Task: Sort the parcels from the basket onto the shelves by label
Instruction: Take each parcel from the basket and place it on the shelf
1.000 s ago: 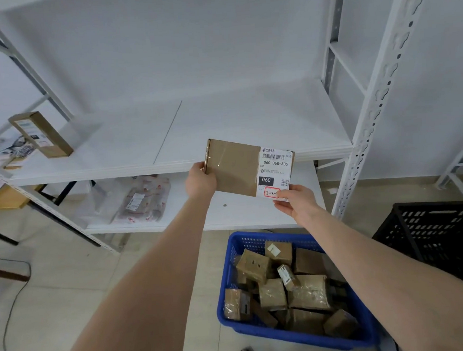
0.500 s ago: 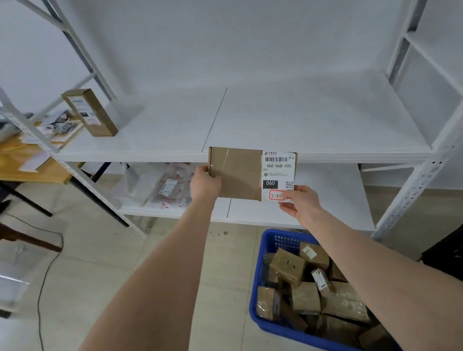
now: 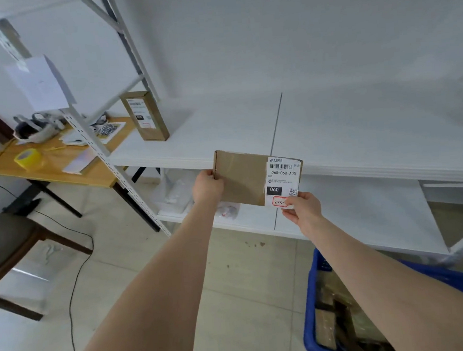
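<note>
Before shelf point(image 3: 358, 128), both hands point(image 3: 208, 186) point(image 3: 304, 211) grip parcel point(image 3: 241, 180).

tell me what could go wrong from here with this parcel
The right hand pinches the parcel at the corner by the red-boxed handwritten code, hiding its end; a misread could mean the wrong shelf. The left hand grips only the opposite edge, in the air before the upper shelf, so it might slip. The tall box standing on end there could topple if bumped.
</note>
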